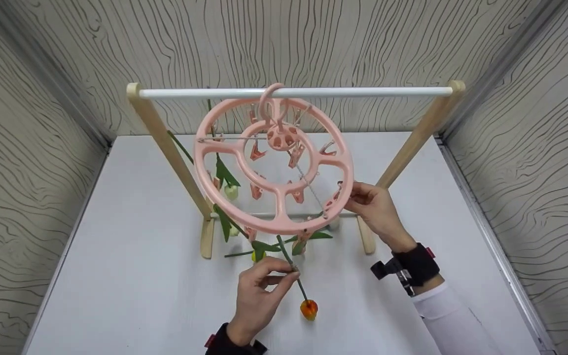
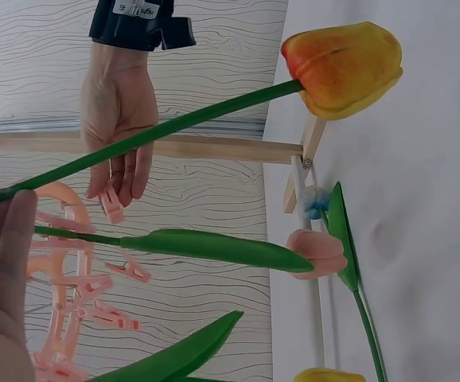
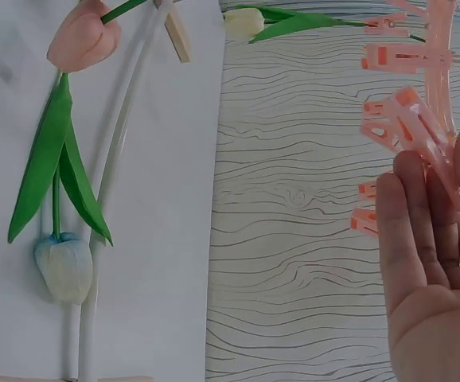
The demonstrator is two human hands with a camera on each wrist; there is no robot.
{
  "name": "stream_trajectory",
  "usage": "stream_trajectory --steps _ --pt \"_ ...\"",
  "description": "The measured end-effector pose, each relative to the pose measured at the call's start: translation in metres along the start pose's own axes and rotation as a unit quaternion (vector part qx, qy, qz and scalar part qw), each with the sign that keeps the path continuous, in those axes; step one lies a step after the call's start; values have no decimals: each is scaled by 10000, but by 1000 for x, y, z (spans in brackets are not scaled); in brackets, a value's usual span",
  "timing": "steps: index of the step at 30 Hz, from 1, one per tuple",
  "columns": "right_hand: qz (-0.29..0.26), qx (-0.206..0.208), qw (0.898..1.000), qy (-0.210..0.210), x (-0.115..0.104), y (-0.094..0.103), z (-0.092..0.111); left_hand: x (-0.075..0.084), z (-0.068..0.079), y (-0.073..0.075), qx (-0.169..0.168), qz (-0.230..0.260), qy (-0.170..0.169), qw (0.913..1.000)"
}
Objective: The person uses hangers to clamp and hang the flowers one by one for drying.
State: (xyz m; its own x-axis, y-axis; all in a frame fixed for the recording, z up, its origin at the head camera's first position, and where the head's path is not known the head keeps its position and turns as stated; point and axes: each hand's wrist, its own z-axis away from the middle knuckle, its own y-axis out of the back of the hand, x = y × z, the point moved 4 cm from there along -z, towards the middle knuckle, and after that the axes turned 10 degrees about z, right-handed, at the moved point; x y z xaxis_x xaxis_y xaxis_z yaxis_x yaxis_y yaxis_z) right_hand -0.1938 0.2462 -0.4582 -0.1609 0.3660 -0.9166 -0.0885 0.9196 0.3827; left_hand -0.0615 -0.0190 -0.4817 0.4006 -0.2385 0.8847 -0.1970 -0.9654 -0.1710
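Observation:
My left hand [image 1: 262, 293] pinches the green stem of an orange-yellow tulip [image 1: 308, 309] below the front of a round pink clip hanger [image 1: 279, 227]. The bloom points down toward me in the head view. At the hanger's right rim, my right hand [image 1: 377, 214] holds a pink clothespin [image 3: 425, 139] between thumb and fingers; nothing shows in its jaws. A pink tulip [image 2: 317, 255] and pale tulips [image 1: 231, 191] hang from other clips. The left thumb and fingers hide part of the held stem in the left wrist view.
The hanger hooks over a white bar [image 1: 363, 92] on a wooden stand with slanted legs [image 1: 412, 140]. A blue-white tulip [image 3: 64, 269] lies on the white table [image 1: 141, 296] by the lower rail [image 3: 115, 143]. Wood-grain panels [image 1: 363, 44] surround the table at the back and sides.

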Motion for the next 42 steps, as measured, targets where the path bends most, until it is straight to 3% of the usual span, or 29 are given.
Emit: stream_trajectory --steps 7,14,24,33,42 --pt "-133 -439 9988 -154 -1 -2 7 2 -1 0 8 -22 -33 10000" --pt "-395 -399 9983 -126 -1 -4 17 3 -1 0 -34 18 -67 10000" --pt "-618 -510 9966 188 -2 -10 16 5 -1 0 -88 62 -126 9999" --pt "-850 -760 9908 731 -5 -16 15 7 -1 0 -4 -58 -70 10000" --pt "-1051 -610 9887 881 -9 -16 15 9 -4 -1 -6 -20 -18 10000"
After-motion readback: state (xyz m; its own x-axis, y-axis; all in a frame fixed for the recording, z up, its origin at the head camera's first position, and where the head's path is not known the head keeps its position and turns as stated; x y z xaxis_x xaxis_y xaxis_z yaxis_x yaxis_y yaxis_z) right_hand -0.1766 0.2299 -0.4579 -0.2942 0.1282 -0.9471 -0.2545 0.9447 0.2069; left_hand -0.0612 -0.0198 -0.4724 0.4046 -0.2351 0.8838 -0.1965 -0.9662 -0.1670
